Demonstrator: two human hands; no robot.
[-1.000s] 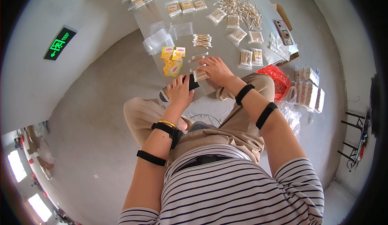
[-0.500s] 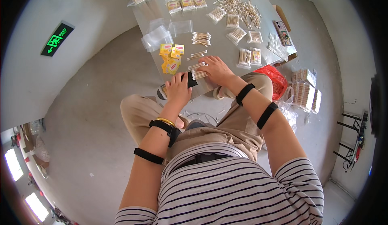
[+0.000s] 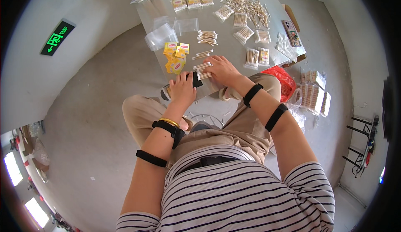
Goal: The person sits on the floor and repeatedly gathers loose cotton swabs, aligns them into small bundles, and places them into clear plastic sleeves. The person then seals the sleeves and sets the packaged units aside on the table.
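At the near edge of the table, my left hand [image 3: 183,91] lies over a flat black piece [image 3: 197,81], its fingers apart and resting on it. Tips of a row of cotton swabs [image 3: 167,92] poke out at the left of this hand. My right hand [image 3: 224,71] has its fingers closed on the right ends of a small bunch of cotton swabs [image 3: 204,70], beside the black piece. Just beyond lie a few loose swabs [image 3: 202,54] and a larger pile of swabs [image 3: 207,37]. The undersides of both hands are hidden.
Yellow cards [image 3: 175,57] and clear bags [image 3: 162,36] lie to the left. Filled swab packs [image 3: 252,58], a phone [image 3: 291,33] and a heap of loose swabs [image 3: 246,6] occupy the right and far side. A red bag [image 3: 286,84] and stacked packs [image 3: 314,94] stand below the table.
Both hands keep nearly the same place and hold. The whole view has shifted slightly; nothing has plainly been picked up or let go.
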